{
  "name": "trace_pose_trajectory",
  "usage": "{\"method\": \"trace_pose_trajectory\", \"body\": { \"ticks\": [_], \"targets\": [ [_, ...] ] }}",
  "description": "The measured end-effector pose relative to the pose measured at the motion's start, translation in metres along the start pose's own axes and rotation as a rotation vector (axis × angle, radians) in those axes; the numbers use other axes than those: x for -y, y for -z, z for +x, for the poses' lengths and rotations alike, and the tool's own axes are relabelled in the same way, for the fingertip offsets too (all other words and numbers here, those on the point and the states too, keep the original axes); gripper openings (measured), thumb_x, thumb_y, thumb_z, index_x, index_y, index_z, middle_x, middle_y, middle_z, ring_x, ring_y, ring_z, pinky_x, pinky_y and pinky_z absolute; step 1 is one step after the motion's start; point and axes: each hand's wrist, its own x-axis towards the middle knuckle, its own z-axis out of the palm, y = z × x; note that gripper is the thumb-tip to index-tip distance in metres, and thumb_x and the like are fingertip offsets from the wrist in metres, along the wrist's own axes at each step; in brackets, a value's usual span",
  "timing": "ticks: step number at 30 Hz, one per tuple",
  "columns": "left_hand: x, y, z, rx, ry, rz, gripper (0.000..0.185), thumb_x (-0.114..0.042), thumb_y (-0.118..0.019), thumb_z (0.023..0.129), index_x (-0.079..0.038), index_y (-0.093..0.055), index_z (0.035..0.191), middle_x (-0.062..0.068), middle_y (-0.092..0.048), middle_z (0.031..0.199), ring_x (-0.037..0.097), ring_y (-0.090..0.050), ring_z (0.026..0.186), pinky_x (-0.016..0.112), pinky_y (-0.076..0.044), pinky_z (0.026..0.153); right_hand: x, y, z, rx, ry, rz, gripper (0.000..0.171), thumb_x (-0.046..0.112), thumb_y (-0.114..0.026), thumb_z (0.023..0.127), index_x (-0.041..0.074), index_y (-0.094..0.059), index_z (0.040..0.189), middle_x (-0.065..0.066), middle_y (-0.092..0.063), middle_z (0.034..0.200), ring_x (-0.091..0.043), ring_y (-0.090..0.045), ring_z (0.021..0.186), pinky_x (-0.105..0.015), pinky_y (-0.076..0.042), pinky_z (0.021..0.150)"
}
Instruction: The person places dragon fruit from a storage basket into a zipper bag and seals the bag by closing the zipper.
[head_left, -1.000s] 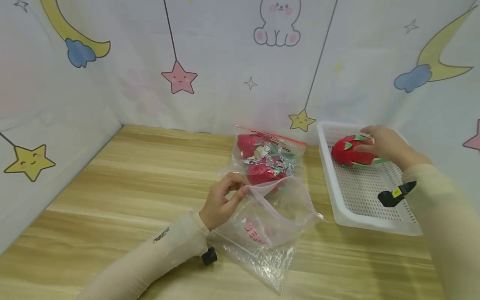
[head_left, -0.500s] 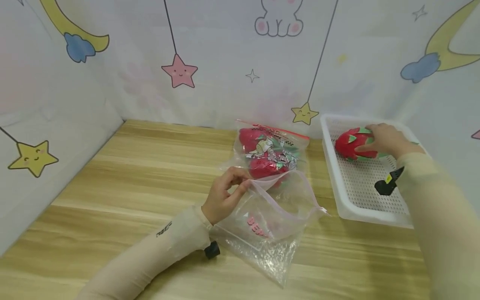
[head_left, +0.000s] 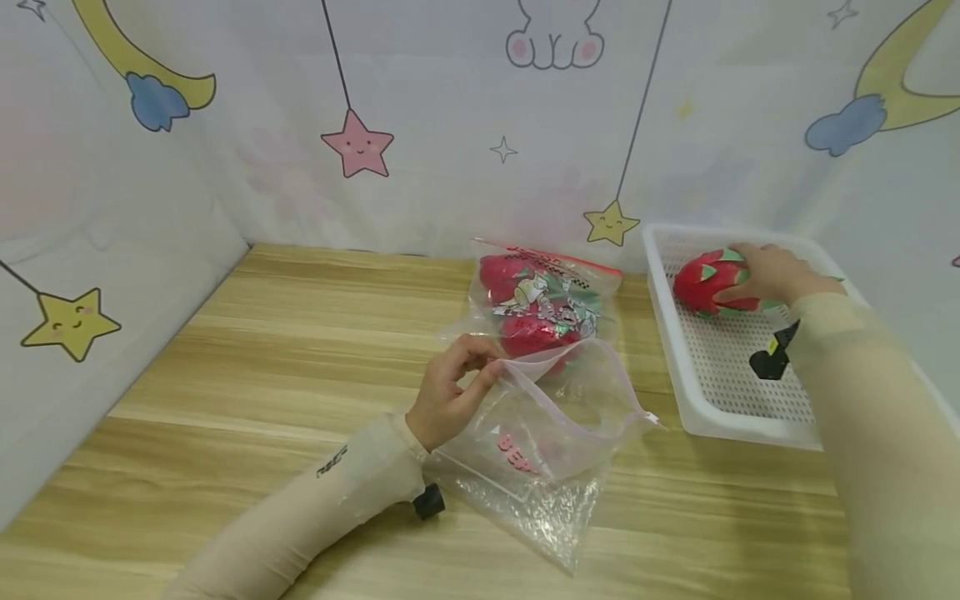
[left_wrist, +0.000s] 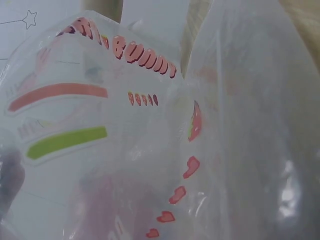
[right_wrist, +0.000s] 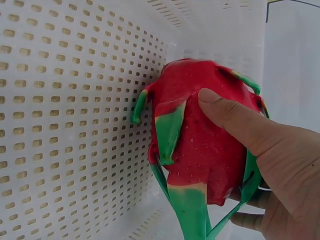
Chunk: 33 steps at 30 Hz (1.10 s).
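My left hand point(head_left: 453, 392) pinches the pink-trimmed rim of a clear zip bag point(head_left: 525, 492), whose mouth gapes open on the table. The left wrist view is filled by the bag's printed film point(left_wrist: 140, 130), with pink lettering and small hearts. Over in the white basket point(head_left: 697, 408), my right hand point(head_left: 776, 275) grips a red dragon fruit point(head_left: 708, 283) with green scales. In the right wrist view the thumb lies across the top of the dragon fruit point(right_wrist: 205, 130), with the other fingers behind it, partly hidden. The fruit is close over the perforated basket floor point(right_wrist: 75, 120).
Behind the open bag lies a second clear bag point(head_left: 600, 292) with a red zip edge, holding red dragon fruits. The wooden table point(head_left: 300, 333) meets a cartoon-printed cloth wall point(head_left: 435, 200) at the back and left.
The view has shifted slightly. My right hand has settled further around the dragon fruit, which stays in the basket. The left hand keeps its pinch on the bag's rim.
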Motion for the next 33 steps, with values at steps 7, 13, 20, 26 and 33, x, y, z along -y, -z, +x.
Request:
{"method": "trace_pose_trajectory", "body": {
  "ticks": [7, 13, 20, 26, 33],
  "targets": [
    [0.000, 0.000, 0.002, -0.003, -0.018, -0.002, 0.035, -0.030, -0.047, 0.101, 0.004, -0.053, 0.099, 0.018, -0.060, 0.089, 0.023, -0.060, 0.077, 0.024, -0.058, 0.073, -0.001, -0.007, 0.004, -0.010, 0.019, 0.022, 0.105, 0.054, -0.074, 0.076, -0.008, -0.022, 0.143, -0.040, -0.040, 0.126, -0.055, -0.040, 0.115, -0.070, -0.040, 0.092],
    [-0.001, -0.001, 0.001, 0.002, -0.001, -0.005, 0.033, -0.029, -0.048, 0.101, 0.004, -0.052, 0.099, 0.018, -0.060, 0.089, 0.024, -0.060, 0.078, 0.025, -0.058, 0.074, -0.002, -0.017, 0.002, 0.041, -0.003, 0.119, 0.107, 0.058, -0.071, 0.078, -0.016, -0.023, 0.139, -0.038, -0.041, 0.127, -0.052, -0.043, 0.112, -0.068, -0.041, 0.093],
    [-0.001, 0.000, 0.000, 0.001, 0.001, 0.004, 0.036, -0.032, -0.047, 0.101, 0.003, -0.052, 0.098, 0.017, -0.060, 0.089, 0.024, -0.059, 0.077, 0.026, -0.058, 0.072, -0.004, -0.021, 0.003, 0.072, -0.048, 0.150, 0.114, 0.061, -0.068, 0.078, -0.016, -0.013, 0.142, -0.040, -0.034, 0.131, -0.055, -0.037, 0.116, -0.071, -0.038, 0.095],
    [-0.001, 0.000, 0.001, 0.002, -0.017, 0.009, 0.036, -0.032, -0.046, 0.101, 0.003, -0.052, 0.098, 0.017, -0.060, 0.088, 0.024, -0.060, 0.076, 0.027, -0.058, 0.072, -0.005, -0.023, 0.001, 0.070, -0.037, 0.228, 0.118, 0.063, -0.067, 0.078, -0.007, -0.004, 0.149, -0.038, -0.026, 0.139, -0.056, -0.030, 0.122, -0.074, -0.032, 0.098],
    [-0.001, 0.000, -0.001, 0.001, -0.007, 0.001, 0.036, -0.031, -0.046, 0.101, 0.004, -0.052, 0.098, 0.017, -0.060, 0.088, 0.024, -0.060, 0.076, 0.028, -0.059, 0.072, -0.007, -0.028, -0.002, 0.040, -0.034, 0.281, 0.115, 0.063, -0.066, 0.079, 0.000, -0.004, 0.152, -0.035, -0.026, 0.140, -0.055, -0.028, 0.123, -0.074, -0.034, 0.096]
  ]
}}
